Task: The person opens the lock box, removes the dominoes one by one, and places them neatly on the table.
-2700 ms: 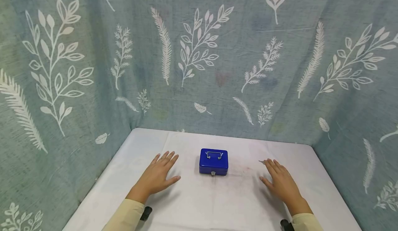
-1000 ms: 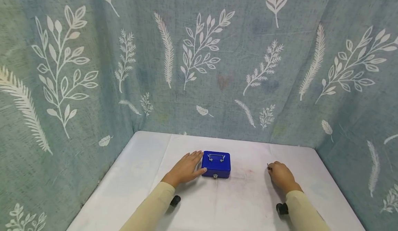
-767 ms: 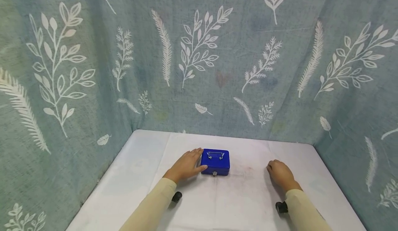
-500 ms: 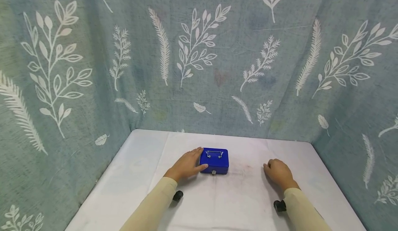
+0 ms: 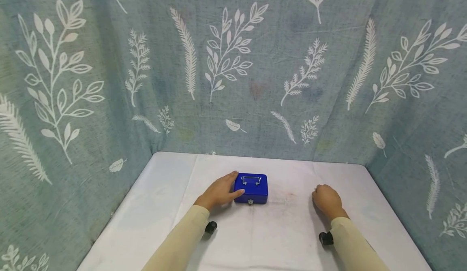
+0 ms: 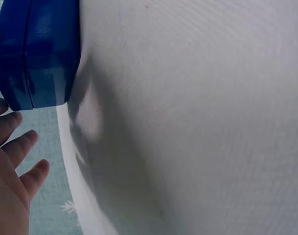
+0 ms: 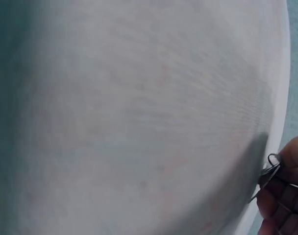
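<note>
A blue metal cash box (image 5: 251, 188) with a wire handle on its lid and a lock at the front stands closed on the white-covered table. My left hand (image 5: 220, 190) lies against its left side, thumb at the front left corner and fingers reaching to the back left. In the left wrist view the fingers (image 6: 24, 147) are extended and spread beside the box's corner. Further right, my right hand (image 5: 327, 201) is curled low over the table. Its fingertips pinch small keys (image 7: 270, 174) on a thin ring, seen in the right wrist view; the fingers partly hide them.
A white cloth covers the table (image 5: 284, 238). Green-blue curtains (image 5: 237, 68) with white leaf prints hang along the back and both sides. Black wrist cameras (image 5: 326, 238) sit under the cream sleeves.
My left hand has moved right, from above the table to the box. My right hand, earlier stretched out near the small metal thing, has curled and picked it up. The box has stayed put.
</note>
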The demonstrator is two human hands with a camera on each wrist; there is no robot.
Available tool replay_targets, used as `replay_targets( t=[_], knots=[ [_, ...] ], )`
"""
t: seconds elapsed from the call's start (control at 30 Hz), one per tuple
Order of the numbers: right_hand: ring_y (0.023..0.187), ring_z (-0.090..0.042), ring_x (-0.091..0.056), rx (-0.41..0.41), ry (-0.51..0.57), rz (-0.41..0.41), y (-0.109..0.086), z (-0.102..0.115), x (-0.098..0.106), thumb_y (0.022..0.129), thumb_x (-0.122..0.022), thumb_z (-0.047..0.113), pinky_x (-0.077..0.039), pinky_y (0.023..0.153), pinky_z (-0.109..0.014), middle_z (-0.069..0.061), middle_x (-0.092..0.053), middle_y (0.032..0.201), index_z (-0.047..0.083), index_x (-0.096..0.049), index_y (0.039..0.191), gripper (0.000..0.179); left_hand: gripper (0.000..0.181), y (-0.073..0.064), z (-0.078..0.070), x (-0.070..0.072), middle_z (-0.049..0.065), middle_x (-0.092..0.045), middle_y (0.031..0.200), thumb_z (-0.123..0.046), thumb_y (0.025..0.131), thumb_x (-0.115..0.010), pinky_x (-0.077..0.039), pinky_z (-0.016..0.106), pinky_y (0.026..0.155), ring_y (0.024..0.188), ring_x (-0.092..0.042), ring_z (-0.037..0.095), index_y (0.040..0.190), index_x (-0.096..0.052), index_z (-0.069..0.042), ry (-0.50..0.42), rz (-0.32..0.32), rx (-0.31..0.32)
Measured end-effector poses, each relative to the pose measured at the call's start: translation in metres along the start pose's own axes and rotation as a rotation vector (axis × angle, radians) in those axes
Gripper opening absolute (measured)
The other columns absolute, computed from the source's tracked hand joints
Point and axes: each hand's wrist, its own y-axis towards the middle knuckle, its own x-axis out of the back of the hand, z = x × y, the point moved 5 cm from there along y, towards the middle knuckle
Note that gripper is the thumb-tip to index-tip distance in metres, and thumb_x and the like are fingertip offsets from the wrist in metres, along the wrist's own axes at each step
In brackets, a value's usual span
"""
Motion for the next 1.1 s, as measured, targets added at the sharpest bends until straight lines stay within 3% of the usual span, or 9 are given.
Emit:
replay_targets(
  t=[0.23, 0.37, 0.57, 0.83, 0.93, 1.1],
  knots=[
    [0.083, -0.041, -0.064, -0.042, -0.017, -0.003, -0.003, -0.009, 0.007, 0.093, -0.051, 0.01, -0.053, 0.071, -0.054, -0.02, -0.064, 0.083, -0.008, -0.065, 0.09, 0.023, 0.098, 0.0, 0.0, 0.0, 0.007, -0.031, 0.156, -0.077, 0.086, -0.042, -0.026, 0.038, 0.115, 0.141, -0.03, 0.023, 0.154, -0.027, -0.008, -0.022, 0.003, 0.021],
    [0.089, -0.041, -0.063, -0.031, 0.013, 0.007, -0.003, -0.012, 0.005, 0.091, -0.051, 0.008, -0.051, 0.077, -0.054, -0.021, -0.065, 0.089, -0.009, -0.065, 0.096, 0.023, 0.097, 0.001, -0.001, 0.001, 0.006, -0.031, 0.156, -0.074, 0.086, -0.045, -0.026, 0.038, 0.115, 0.141, -0.03, 0.022, 0.154, -0.027, -0.007, -0.034, 0.011, 0.029],
    [0.083, -0.032, -0.061, 0.006, 0.074, 0.045, -0.004, -0.013, 0.006, 0.092, -0.062, 0.016, -0.051, 0.075, -0.051, -0.016, -0.064, 0.089, -0.008, -0.065, 0.099, 0.026, 0.098, 0.002, 0.002, -0.001, 0.005, -0.03, 0.156, -0.077, 0.086, -0.042, -0.026, 0.038, 0.115, 0.141, -0.03, 0.022, 0.155, -0.025, -0.009, -0.043, 0.024, 0.04],
    [0.069, -0.023, -0.051, 0.002, 0.155, 0.073, -0.005, -0.016, 0.004, 0.093, -0.065, 0.02, -0.042, 0.069, -0.046, -0.005, -0.056, 0.074, 0.004, -0.062, 0.084, 0.019, 0.1, 0.005, 0.003, -0.001, 0.004, -0.028, 0.157, -0.079, 0.084, -0.041, -0.026, 0.038, 0.115, 0.142, -0.029, 0.021, 0.155, -0.024, -0.011, -0.055, 0.028, 0.05],
    [0.067, -0.021, -0.049, 0.023, 0.192, 0.052, -0.009, -0.012, 0.001, 0.094, -0.063, 0.021, -0.039, 0.068, -0.044, -0.003, -0.054, 0.072, 0.007, -0.059, 0.081, 0.019, 0.099, 0.006, 0.004, -0.003, 0.006, -0.034, 0.155, -0.077, 0.082, -0.049, -0.03, 0.043, 0.112, 0.139, -0.034, 0.025, 0.155, -0.026, -0.013, -0.138, 0.018, 0.074],
    [0.066, -0.02, -0.048, 0.065, 0.37, 0.009, -0.013, 0.001, -0.003, 0.095, -0.06, 0.016, -0.04, 0.057, -0.034, -0.004, -0.052, 0.072, 0.007, -0.054, 0.083, 0.016, 0.096, 0.008, 0.011, -0.009, 0.011, -0.047, 0.145, -0.069, 0.078, -0.066, -0.036, 0.054, 0.106, 0.133, -0.042, 0.033, 0.152, -0.032, -0.018, -0.343, -0.015, 0.117]
  ],
)
